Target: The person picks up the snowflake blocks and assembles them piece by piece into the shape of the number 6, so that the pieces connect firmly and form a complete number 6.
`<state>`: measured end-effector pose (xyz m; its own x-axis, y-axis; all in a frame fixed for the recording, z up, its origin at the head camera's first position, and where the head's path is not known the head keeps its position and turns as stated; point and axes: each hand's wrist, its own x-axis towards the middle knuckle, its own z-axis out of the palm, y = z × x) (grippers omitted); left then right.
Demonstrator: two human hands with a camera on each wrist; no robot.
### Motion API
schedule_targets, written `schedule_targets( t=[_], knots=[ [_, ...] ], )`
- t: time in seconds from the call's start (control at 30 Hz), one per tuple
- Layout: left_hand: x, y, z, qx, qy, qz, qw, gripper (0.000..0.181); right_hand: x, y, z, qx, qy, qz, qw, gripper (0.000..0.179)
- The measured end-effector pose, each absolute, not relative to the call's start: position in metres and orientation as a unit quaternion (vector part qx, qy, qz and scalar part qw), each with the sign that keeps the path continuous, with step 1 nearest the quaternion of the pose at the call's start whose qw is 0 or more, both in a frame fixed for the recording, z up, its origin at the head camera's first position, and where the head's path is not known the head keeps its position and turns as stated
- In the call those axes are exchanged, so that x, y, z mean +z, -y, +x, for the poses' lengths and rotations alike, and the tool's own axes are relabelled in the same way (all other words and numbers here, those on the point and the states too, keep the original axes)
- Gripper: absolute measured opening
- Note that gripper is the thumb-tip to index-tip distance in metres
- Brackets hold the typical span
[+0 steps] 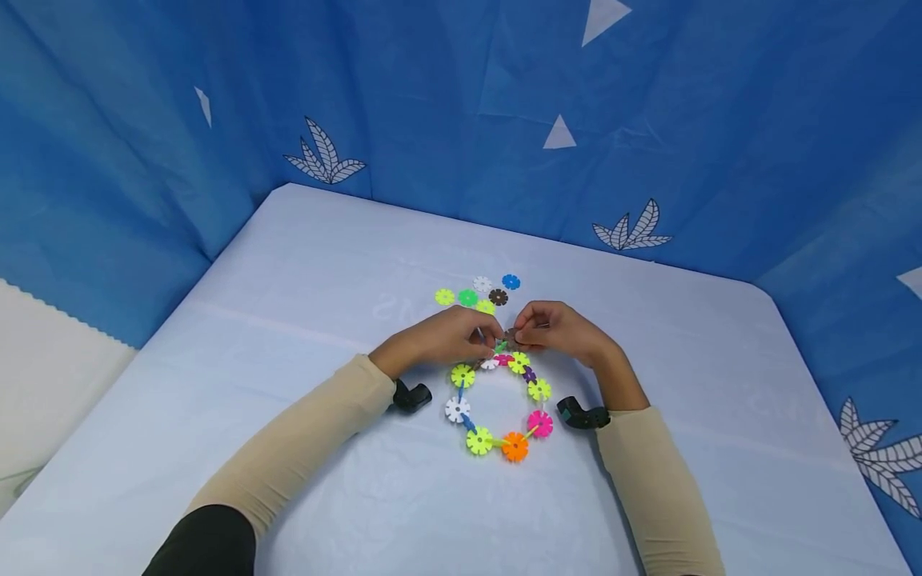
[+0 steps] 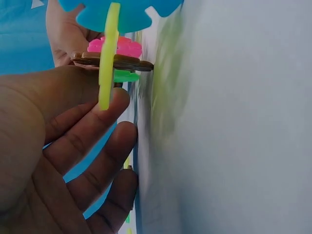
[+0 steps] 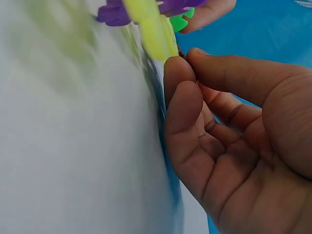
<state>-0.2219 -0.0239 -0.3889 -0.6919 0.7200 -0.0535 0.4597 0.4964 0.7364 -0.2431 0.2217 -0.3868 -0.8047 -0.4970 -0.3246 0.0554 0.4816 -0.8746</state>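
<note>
A ring of linked, notched plastic snowflake discs lies on the table, with an orange disc [image 1: 515, 446] at its near side and a white disc [image 1: 457, 410] at its left. At the ring's far side, my left hand [image 1: 461, 334] pinches a green disc [image 3: 180, 22] between thumb and fingers. Facing it, my right hand [image 1: 558, 330] pinches a brown disc [image 1: 511, 339] by its edge, close against the green one. In the left wrist view, a yellow disc [image 2: 108, 63] and another brown disc [image 2: 126, 62] of the ring partly cover the left fingertips. A purple disc [image 3: 117, 12] shows in the right wrist view.
Beyond the hands lie several loose discs, among them a blue disc [image 1: 511, 282], a dark brown disc [image 1: 499, 297] and a yellow disc [image 1: 444, 297]. The white-covered table [image 1: 346, 264] ends at a blue curtain [image 1: 446, 104].
</note>
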Motion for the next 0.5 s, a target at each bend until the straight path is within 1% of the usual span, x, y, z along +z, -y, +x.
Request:
schedule_targets(
  t=[0.33,0.5],
  knots=[
    [-0.3885,0.0211,-0.2222,0.352,-0.847,0.354,0.182,0.014,-0.3892,-0.2229,-0.2447,-0.513,-0.799,-0.126,0.287,0.014],
    [-0.3895,0.0205,-0.2220,0.347,-0.849,0.353,0.184,0.014,-0.3929,-0.2212,-0.2454,-0.512,-0.797,-0.131,0.292,0.013]
  ],
)
